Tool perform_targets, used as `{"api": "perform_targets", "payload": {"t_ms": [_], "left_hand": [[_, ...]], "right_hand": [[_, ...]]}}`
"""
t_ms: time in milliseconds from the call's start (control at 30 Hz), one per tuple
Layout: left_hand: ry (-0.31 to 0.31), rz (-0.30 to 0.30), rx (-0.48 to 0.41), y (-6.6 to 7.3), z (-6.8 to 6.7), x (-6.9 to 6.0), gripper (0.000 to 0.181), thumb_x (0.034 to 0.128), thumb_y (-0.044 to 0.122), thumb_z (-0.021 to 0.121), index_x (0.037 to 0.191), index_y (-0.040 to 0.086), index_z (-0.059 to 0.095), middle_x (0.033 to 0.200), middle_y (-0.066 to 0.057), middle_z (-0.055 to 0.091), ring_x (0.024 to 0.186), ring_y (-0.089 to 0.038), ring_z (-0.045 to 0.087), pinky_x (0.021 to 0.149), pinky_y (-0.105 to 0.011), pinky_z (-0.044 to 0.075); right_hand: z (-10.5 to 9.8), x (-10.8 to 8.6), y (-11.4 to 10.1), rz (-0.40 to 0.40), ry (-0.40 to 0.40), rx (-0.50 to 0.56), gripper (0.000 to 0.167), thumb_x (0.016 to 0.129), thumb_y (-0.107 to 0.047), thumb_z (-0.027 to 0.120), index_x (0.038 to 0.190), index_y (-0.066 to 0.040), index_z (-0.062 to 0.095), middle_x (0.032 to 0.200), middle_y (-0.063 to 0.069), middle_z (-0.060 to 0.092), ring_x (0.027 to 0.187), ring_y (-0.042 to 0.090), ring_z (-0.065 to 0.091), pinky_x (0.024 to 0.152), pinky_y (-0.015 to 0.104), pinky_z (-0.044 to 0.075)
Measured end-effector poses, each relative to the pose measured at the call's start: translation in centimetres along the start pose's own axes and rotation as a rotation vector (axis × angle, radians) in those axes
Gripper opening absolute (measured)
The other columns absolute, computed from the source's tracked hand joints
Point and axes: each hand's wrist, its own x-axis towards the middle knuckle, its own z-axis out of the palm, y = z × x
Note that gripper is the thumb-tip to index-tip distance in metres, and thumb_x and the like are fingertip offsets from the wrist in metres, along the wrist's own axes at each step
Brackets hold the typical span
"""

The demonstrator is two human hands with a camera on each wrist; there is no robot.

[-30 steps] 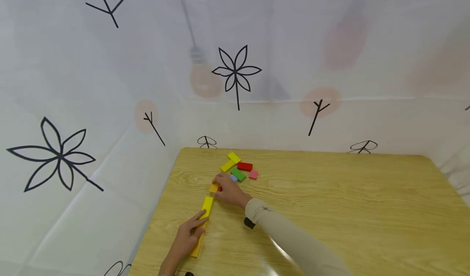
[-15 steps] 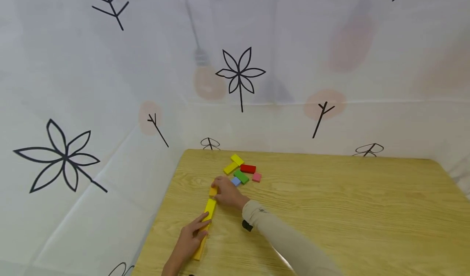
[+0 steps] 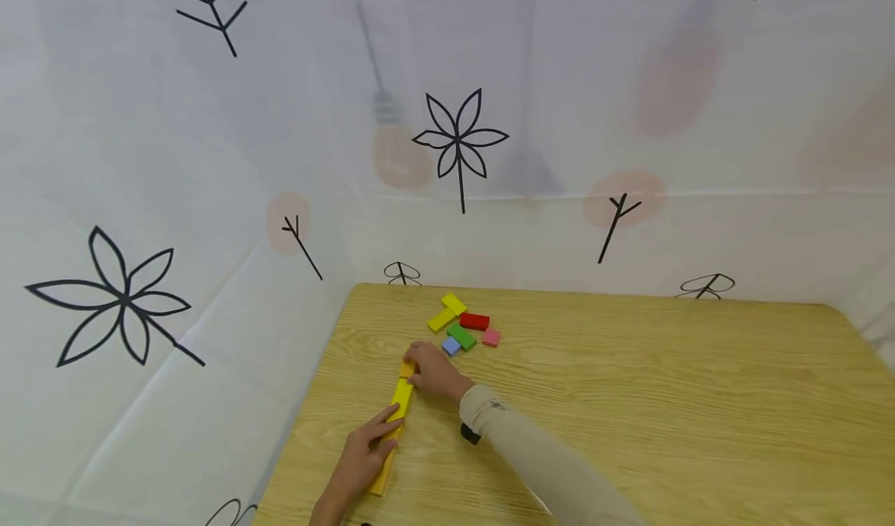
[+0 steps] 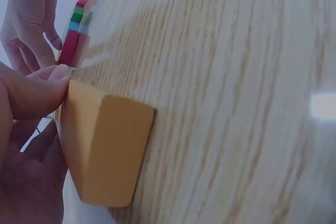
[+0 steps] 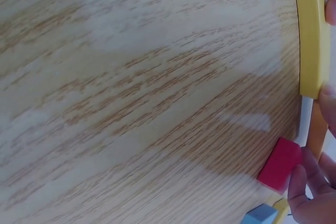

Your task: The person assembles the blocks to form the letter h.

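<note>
On the table, a yellow block (image 3: 402,394) and a longer orange-yellow block (image 3: 381,475) lie end to end in a slanting row. My left hand (image 3: 360,458) grips the row near their joint, fingers across it and thumb at its side; the left wrist view shows the orange block's end (image 4: 123,150) below the thumb. At the row's far end, my right hand (image 3: 435,370) pinches a small orange block (image 3: 408,369). In the right wrist view, that orange block (image 5: 316,129) meets the yellow block (image 5: 311,40), and a red block (image 5: 281,163) lies beside my fingers (image 5: 298,190).
Beyond my right hand lie a blue block (image 3: 451,346), a green block (image 3: 461,336), a red block (image 3: 475,322), a pink block (image 3: 492,338) and two yellow ones (image 3: 441,320). A patterned white cloth (image 3: 531,231) hangs behind the wooden table (image 3: 664,402).
My right hand has drawn the small orange block nearer, closing the gap to the yellow block. My left hand has kept its place on the row. The head view has shifted slightly.
</note>
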Motion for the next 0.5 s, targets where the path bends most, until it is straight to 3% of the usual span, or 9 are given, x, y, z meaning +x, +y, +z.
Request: {"api": "perform_targets", "payload": {"t_ms": [133,200,367,433,500], "left_hand": [[-0.007,0.022,-0.012,-0.8,0.0,0.1,0.033,0.0873,0.004,0.065,0.12,0.003,0.066,0.137,-0.011,0.051,0.126,-0.035,0.045,0.1,-0.035,0.042],[-0.017,0.013,-0.023,0.2,-0.3,0.1,0.032,0.0871,0.0,0.064,0.12,0.0,0.065,0.136,-0.015,0.051,0.126,-0.037,0.045,0.1,-0.04,0.041],[-0.023,-0.008,-0.017,0.1,-0.3,0.3,0.033,0.0868,0.0,0.064,0.12,0.001,0.065,0.138,-0.011,0.05,0.128,-0.034,0.044,0.101,-0.042,0.04],[-0.014,0.01,-0.002,-1.1,0.0,0.3,0.034,0.0867,0.003,0.065,0.121,0.005,0.066,0.138,-0.007,0.051,0.128,-0.031,0.044,0.101,-0.037,0.04],[-0.009,0.019,0.008,-1.2,0.0,0.3,0.034,0.0863,0.003,0.065,0.12,0.005,0.066,0.138,-0.008,0.051,0.127,-0.032,0.045,0.1,-0.035,0.041]], "right_hand": [[-0.1,-0.1,-0.1,-0.004,-0.007,-0.011,0.026,0.085,-0.013,0.072,0.108,-0.002,0.067,0.107,0.007,0.06,0.092,0.019,0.054,0.079,0.03,0.047],[-0.2,-0.1,-0.1,-0.003,-0.012,-0.019,0.025,0.086,-0.013,0.071,0.109,-0.003,0.067,0.107,0.007,0.059,0.092,0.019,0.054,0.079,0.03,0.046],[-0.3,-0.3,-0.2,0.002,-0.021,-0.036,0.024,0.088,-0.014,0.069,0.109,-0.004,0.068,0.111,0.008,0.059,0.096,0.023,0.054,0.081,0.033,0.044],[-0.2,-0.3,-0.1,0.01,-0.03,-0.051,0.023,0.088,-0.016,0.068,0.109,-0.006,0.068,0.111,0.007,0.06,0.098,0.024,0.053,0.081,0.035,0.043],[-0.1,-0.3,-0.1,0.014,-0.039,-0.071,0.022,0.088,-0.017,0.068,0.108,-0.008,0.069,0.11,0.006,0.06,0.099,0.024,0.053,0.08,0.036,0.042]]}}
